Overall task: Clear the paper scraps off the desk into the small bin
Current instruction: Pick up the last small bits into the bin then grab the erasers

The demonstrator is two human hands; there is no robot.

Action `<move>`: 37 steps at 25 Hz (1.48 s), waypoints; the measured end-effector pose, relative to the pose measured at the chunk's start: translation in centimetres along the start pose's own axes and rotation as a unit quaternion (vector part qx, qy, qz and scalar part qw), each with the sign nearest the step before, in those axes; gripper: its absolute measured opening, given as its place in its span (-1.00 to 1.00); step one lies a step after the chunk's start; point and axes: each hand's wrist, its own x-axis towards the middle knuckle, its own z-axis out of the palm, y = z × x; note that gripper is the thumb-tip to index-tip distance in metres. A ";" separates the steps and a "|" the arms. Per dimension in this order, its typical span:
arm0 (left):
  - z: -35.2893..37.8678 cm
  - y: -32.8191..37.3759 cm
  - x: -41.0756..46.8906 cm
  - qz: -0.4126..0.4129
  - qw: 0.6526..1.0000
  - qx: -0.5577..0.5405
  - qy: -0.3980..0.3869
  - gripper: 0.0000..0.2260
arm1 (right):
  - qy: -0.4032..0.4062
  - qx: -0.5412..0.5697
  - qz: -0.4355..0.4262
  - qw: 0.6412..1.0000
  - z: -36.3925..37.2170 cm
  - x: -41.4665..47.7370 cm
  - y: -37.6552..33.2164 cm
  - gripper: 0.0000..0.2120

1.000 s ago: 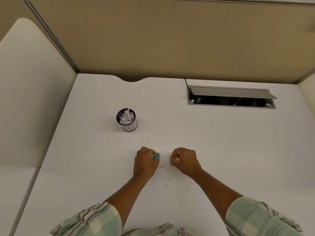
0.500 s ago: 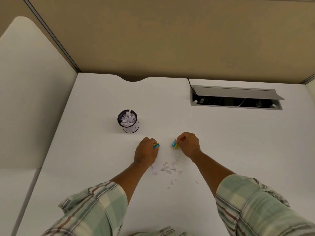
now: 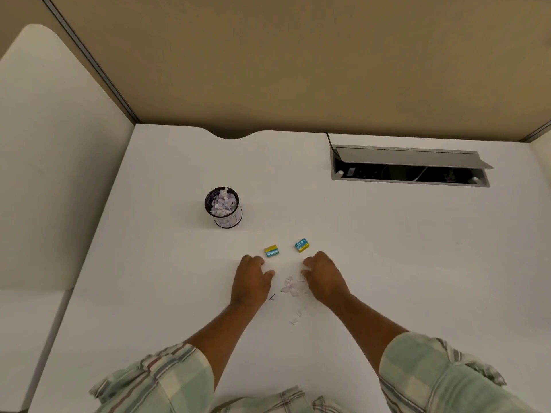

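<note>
A small pile of white paper scraps (image 3: pixel 290 285) lies on the white desk (image 3: pixel 387 248) between my hands, with a few more scraps (image 3: pixel 295 318) trailing toward me. My left hand (image 3: pixel 250 278) rests palm down just left of the pile, fingers loosely curled, holding nothing. My right hand (image 3: pixel 323 275) sits just right of the pile, fingers curled toward it, also empty. The small black mesh bin (image 3: pixel 225 207), full of white scraps, stands upright to the far left of the hands.
Two small blue-and-yellow erasers (image 3: pixel 271 251) (image 3: pixel 302 245) lie on the desk just beyond my hands. An open cable box (image 3: pixel 408 169) with a raised grey lid is set into the desk at the back right. Beige partitions enclose the desk.
Both hands have let go of the erasers, which now lie on the desk, and have drawn back toward me to either side of the scrap pile.
</note>
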 end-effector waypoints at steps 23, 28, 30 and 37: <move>5.1 2.1 -2.7 0.093 0.989 0.067 -0.090 -0.72 | -0.010 -0.034 0.022 0.999 1.1 -3.7 1.7 -0.79; 3.7 1.7 -2.3 0.077 0.990 0.056 -0.101 -0.79 | 0.024 0.402 0.191 0.895 -0.7 -4.7 2.2 -0.92; 2.7 0.7 -2.7 0.056 0.995 0.035 -0.077 -0.85 | 0.016 0.545 0.204 0.813 -1.9 -4.6 1.2 -0.93; -3.3 -2.0 -2.6 -0.029 0.989 -0.142 0.009 -0.89 | -0.011 0.680 0.136 0.720 -6.8 -0.9 -6.8 -0.89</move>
